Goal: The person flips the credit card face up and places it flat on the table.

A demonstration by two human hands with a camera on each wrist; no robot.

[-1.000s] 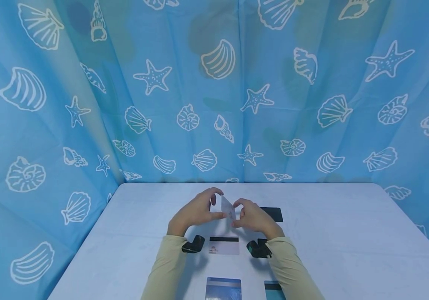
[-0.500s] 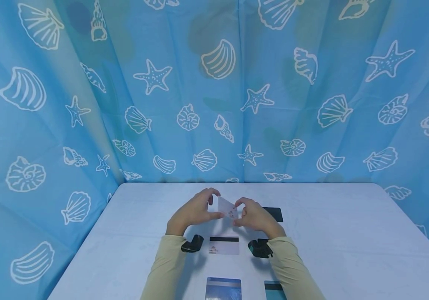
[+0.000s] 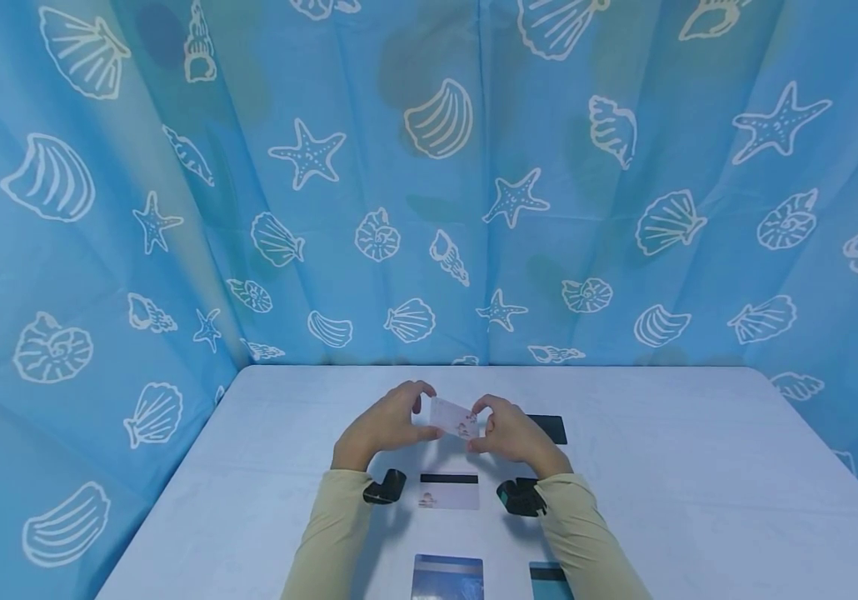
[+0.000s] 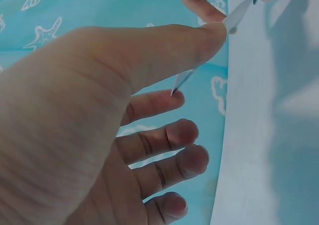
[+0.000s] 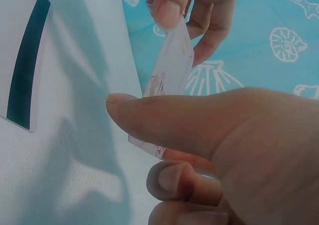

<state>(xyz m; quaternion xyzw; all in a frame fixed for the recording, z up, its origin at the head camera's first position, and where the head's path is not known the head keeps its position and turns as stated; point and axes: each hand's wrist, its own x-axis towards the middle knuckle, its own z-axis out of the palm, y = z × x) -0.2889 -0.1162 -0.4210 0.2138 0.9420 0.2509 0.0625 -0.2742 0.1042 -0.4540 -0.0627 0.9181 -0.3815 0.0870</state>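
Observation:
Above the table, a pale card with a small reddish print [image 3: 453, 417] is held tilted between both hands. My left hand [image 3: 384, 425] pinches its left end between thumb and forefinger, while the other fingers, visible in the left wrist view, stay off it. At the card's right end my right hand [image 3: 511, 432] grips with thumb and fingers. From the right wrist, the printed face of the card [image 5: 172, 60] shows, partly covered by the thumb. Below the hands lies a pinkish card with a black stripe [image 3: 450, 496].
Behind the right hand lies a black card [image 3: 551, 429]. Near the front edge of the view are a blue picture card [image 3: 447, 579] and a teal card [image 3: 549, 586], partly under the right sleeve. A blue shell-patterned curtain [image 3: 429, 183] hangs behind the white table [image 3: 684, 475].
The held card has turned from nearly edge-on to show more of its printed face to the head camera. The hands have moved slightly apart, keeping their hold.

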